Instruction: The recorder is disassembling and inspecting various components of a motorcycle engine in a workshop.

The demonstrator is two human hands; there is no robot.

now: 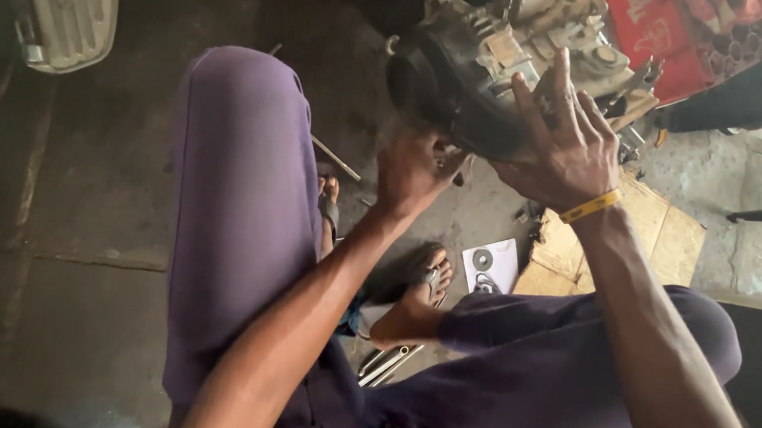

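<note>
— On the concrete floor, where's the engine block (510, 54)?
— Just ahead of the seated person's knees, beside a flattened cardboard sheet (662, 241).
— And the hands?
— The right hand (566, 150) lies spread on its dark casing, fingers splayed, not clenched. The left hand (416, 170) presses under its lower edge; whether it grasps, nobody can tell.
</note>
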